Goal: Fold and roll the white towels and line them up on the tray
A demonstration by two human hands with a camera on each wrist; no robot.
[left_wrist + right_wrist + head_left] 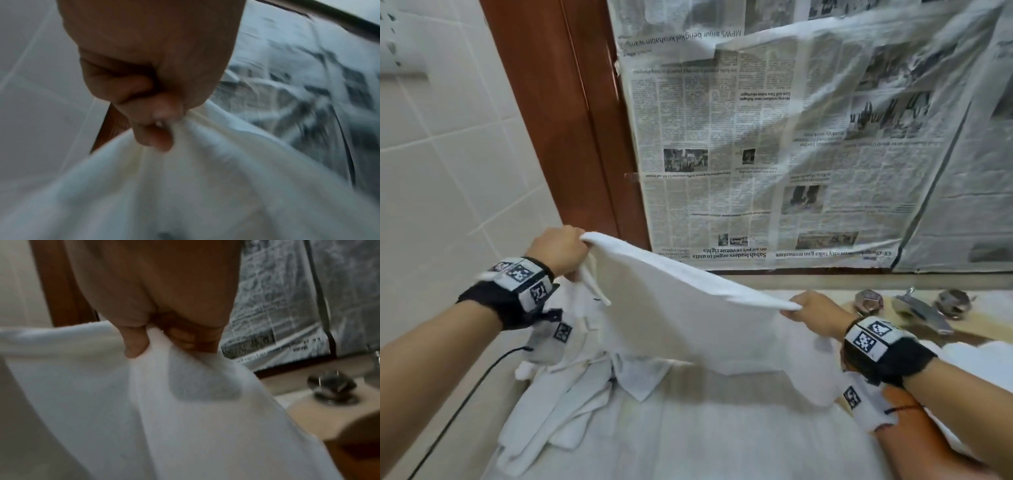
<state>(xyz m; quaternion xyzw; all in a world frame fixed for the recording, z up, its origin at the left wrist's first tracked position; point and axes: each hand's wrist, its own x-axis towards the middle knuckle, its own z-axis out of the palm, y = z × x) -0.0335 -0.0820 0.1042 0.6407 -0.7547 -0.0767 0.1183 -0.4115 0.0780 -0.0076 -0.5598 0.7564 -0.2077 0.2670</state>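
A white towel point(688, 315) hangs in the air, stretched between both hands above the counter. My left hand point(563, 250) grips its far-left corner, raised higher; in the left wrist view the curled fingers point(152, 129) bunch the cloth point(185, 186). My right hand point(813, 313) pinches the right corner lower down; the right wrist view shows the thumb point(135, 344) pressed on the towel point(144, 410). A heap of crumpled white towels point(565, 394) lies on the counter under the left arm. An orange-brown tray point(907, 431) shows under my right forearm.
Chrome taps point(924, 308) and a basin sit at the back right. Newspaper point(774, 154) covers the mirror behind the counter. A wooden frame point(571, 120) and tiled wall point(431, 154) stand to the left. A white cloth point(705, 428) covers the counter in front. A black cable point(458, 411) trails from my left wrist.
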